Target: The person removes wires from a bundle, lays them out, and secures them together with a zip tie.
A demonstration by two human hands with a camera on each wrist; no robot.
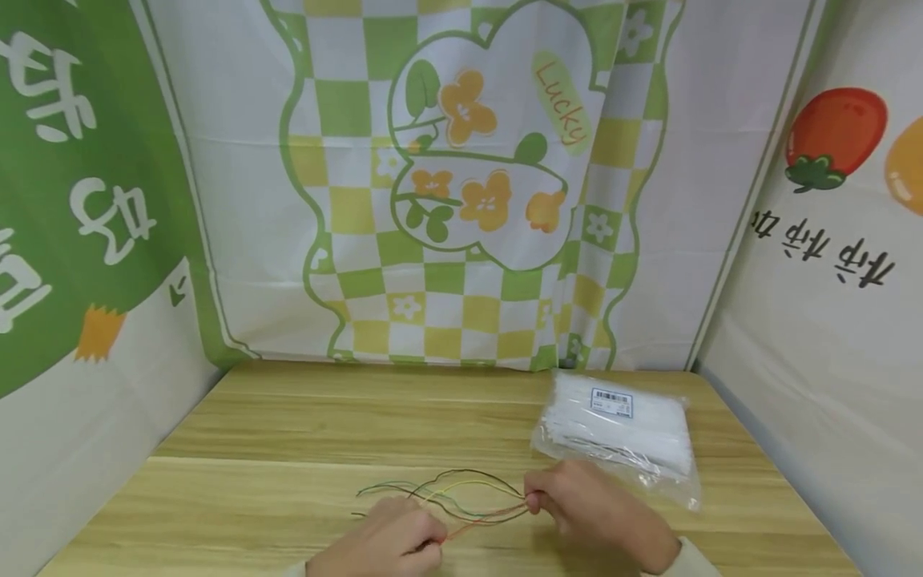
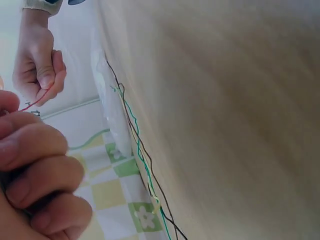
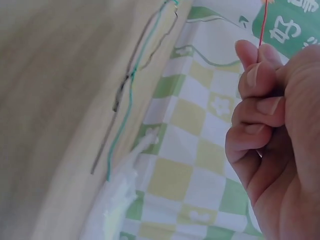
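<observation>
A thin red wire (image 1: 464,530) runs taut between both hands. My left hand (image 1: 392,538) pinches one end between thumb and forefinger, its other fingers curled in. At the opposite end, my right hand (image 1: 594,505) pinches the red wire (image 3: 262,25) between thumb and forefinger. Several loose wires arc between the hands in the head view: a black wire (image 1: 461,471), a yellow wire (image 1: 476,482) and a green wire (image 1: 389,486). Both wrist views show the green wire (image 2: 136,125) with dark ones along the tabletop, apart from the fingers.
A clear plastic bag (image 1: 616,433) of white strips, with a barcode label (image 1: 611,403), lies just beyond the right hand. The wooden table (image 1: 288,417) is bounded by a patterned cloth (image 1: 461,320) at the back and hanging cloths at both sides.
</observation>
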